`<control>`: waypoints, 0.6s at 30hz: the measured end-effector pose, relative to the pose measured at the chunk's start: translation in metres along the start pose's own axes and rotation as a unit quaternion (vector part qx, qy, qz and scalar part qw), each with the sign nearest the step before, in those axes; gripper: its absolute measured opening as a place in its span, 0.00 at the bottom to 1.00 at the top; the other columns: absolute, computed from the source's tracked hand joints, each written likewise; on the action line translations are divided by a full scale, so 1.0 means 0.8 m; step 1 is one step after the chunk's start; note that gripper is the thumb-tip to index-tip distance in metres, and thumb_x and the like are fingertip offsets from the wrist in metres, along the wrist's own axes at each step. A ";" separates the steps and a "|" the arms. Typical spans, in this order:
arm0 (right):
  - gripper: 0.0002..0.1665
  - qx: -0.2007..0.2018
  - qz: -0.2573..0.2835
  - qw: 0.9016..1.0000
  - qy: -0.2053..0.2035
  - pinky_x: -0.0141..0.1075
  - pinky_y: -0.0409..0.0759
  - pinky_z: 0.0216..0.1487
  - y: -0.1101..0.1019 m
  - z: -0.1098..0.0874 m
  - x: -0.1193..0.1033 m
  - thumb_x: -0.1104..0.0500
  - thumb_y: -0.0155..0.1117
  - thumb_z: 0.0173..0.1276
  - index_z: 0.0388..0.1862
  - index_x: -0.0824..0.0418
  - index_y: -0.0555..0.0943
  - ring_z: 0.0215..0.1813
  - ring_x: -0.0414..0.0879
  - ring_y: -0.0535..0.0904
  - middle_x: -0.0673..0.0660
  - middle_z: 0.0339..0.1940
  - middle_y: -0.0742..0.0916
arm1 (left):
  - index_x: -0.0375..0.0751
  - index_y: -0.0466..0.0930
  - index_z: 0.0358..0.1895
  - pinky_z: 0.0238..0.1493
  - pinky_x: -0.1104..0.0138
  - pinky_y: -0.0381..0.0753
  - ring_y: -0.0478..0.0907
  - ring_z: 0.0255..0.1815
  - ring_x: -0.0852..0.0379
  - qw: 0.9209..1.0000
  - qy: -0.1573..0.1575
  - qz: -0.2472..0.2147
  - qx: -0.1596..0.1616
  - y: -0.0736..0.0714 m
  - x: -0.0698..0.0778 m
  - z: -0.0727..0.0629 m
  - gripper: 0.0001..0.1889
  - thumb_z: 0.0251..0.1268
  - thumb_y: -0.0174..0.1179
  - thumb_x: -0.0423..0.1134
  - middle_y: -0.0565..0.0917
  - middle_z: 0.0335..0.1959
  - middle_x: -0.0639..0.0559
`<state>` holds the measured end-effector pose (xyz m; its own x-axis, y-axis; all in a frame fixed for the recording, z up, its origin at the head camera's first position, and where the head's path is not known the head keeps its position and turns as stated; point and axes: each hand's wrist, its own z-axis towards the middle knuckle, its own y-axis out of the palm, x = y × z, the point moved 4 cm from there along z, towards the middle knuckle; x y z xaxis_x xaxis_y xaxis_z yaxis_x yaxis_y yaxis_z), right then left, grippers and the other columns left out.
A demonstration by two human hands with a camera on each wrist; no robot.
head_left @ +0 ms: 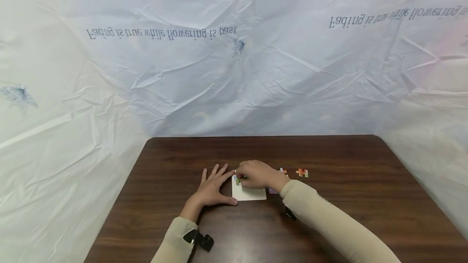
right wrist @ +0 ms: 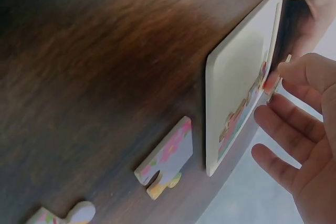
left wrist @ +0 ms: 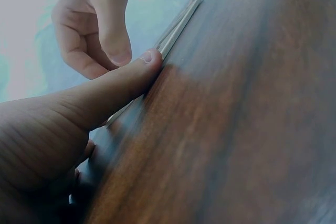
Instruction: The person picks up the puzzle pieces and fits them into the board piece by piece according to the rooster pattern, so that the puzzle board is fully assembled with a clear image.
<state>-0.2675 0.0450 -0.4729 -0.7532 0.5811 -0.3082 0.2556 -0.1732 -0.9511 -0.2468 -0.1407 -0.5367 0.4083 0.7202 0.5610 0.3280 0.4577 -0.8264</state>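
Note:
A pale puzzle board (head_left: 252, 195) lies flat on the table. My left hand (head_left: 212, 192) is spread beside it, with the thumb (left wrist: 149, 59) against the board's edge near the front corner and the index fingertip at its far left. Over the board, my right hand (head_left: 257, 175) pinches a thin puzzle piece (right wrist: 280, 80) between thumb and finger. The piece is tilted edge-on in the right wrist view, so its picture is mostly hidden. Colourful pieces (right wrist: 242, 116) sit inside the board's frame along its far side.
Right of the board lie loose puzzle pieces: a pink-flowered one (right wrist: 170, 150), partly behind my right hand in the head view, and an orange one (head_left: 302, 172) farther off. The dark wooden table (head_left: 329, 222) ends at a white printed sheet (head_left: 256, 92) hanging behind it.

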 end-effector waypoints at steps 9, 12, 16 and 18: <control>0.07 0.007 -0.001 1.000 0.004 0.36 0.81 0.41 0.004 0.001 0.001 0.61 0.70 0.74 0.48 0.56 0.89 0.39 0.39 0.80 0.51 0.44 0.87 | 0.54 0.62 0.84 0.77 0.30 0.26 0.36 0.88 0.37 1.000 0.001 -0.005 0.005 -0.002 0.002 0.001 0.56 0.52 0.77 0.67 0.51 0.88 0.46; 0.11 0.002 -0.007 1.000 0.005 0.38 0.84 0.44 0.007 0.002 0.000 0.60 0.69 0.74 0.53 0.58 0.90 0.44 0.42 0.83 0.53 0.48 0.88 | 0.54 0.62 0.84 0.77 0.30 0.26 0.36 0.88 0.36 1.000 0.002 -0.005 0.006 -0.002 0.002 0.001 0.56 0.53 0.77 0.67 0.50 0.88 0.45; 0.15 -0.008 -0.014 1.000 0.007 0.38 0.83 0.44 0.010 0.002 -0.001 0.60 0.68 0.75 0.58 0.59 0.89 0.44 0.42 0.83 0.54 0.49 0.88 | 0.54 0.62 0.84 0.77 0.30 0.25 0.35 0.88 0.36 1.000 0.002 -0.008 0.002 -0.002 0.002 0.000 0.56 0.53 0.77 0.67 0.50 0.88 0.45; 0.16 -0.011 -0.015 1.000 0.009 0.38 0.83 0.43 0.012 0.002 -0.001 0.60 0.68 0.75 0.58 0.59 0.89 0.43 0.42 0.83 0.54 0.49 0.88 | 0.55 0.62 0.84 0.77 0.30 0.25 0.35 0.88 0.36 1.000 0.003 -0.010 0.001 -0.002 0.003 0.000 0.56 0.53 0.77 0.67 0.50 0.88 0.45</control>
<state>-0.2651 0.0416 -0.4814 -0.7503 0.5996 -0.2784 0.2456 -0.1382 -0.9595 -0.2463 -0.1397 -0.5345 0.4066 0.7080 0.5774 0.3337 0.4733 -0.8153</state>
